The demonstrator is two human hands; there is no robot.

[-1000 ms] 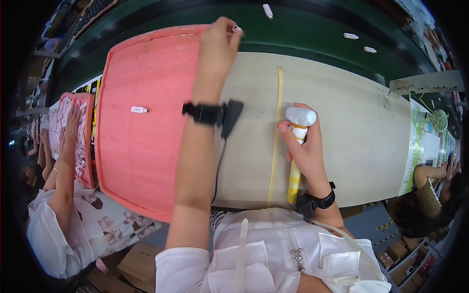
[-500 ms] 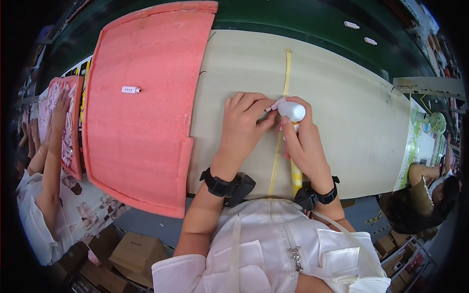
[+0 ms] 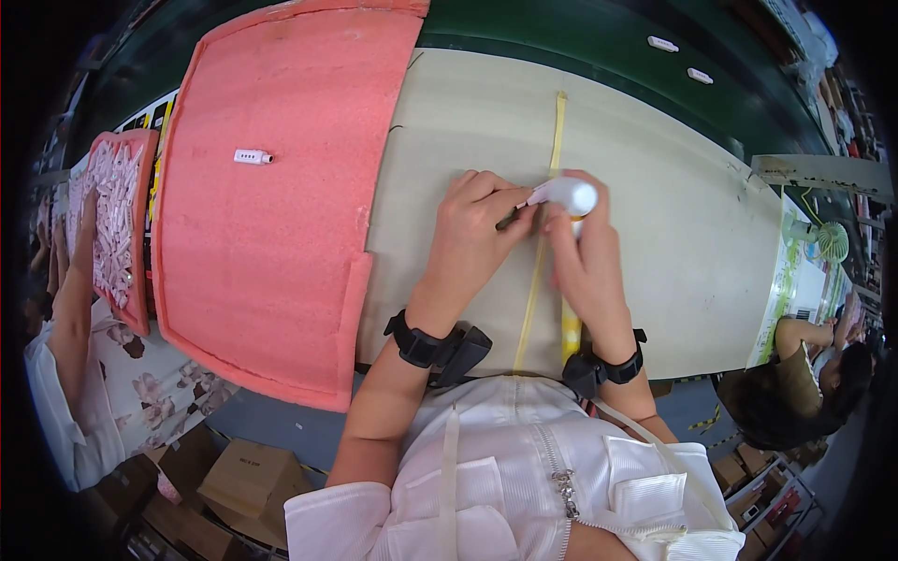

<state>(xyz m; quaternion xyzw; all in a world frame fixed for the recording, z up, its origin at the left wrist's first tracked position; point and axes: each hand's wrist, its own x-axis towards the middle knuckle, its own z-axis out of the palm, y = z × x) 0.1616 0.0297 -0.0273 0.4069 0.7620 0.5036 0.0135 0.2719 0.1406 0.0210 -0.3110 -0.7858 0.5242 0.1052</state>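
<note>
Pinched in the fingertips of my left hand (image 3: 477,220) is a small pale pink stick-shaped piece (image 3: 540,194), its narrow end near my thumb. My right hand (image 3: 587,245) grips a white rounded object (image 3: 580,198) with a bit of yellow beneath it. That white object meets or covers the far end of the pink piece; motion blur hides the exact contact. Both hands are above the beige table mat (image 3: 692,252), beside a yellow tape line (image 3: 558,131). A similar pale piece (image 3: 251,157) lies on the pink padded mat (image 3: 271,252) to the left.
Two more pale pieces (image 3: 663,44) lie on the dark green belt (image 3: 524,26) behind the table. At far left, a co-worker's arm (image 3: 75,271) reaches over a pink tray (image 3: 145,234) heaped with pieces. Another person (image 3: 804,374) sits at right, near a green fan (image 3: 832,239).
My right hand has shifted slightly, and the white object has tilted and moved a little right and up. My left hand keeps its pinch. The co-worker's hand at left has changed position.
</note>
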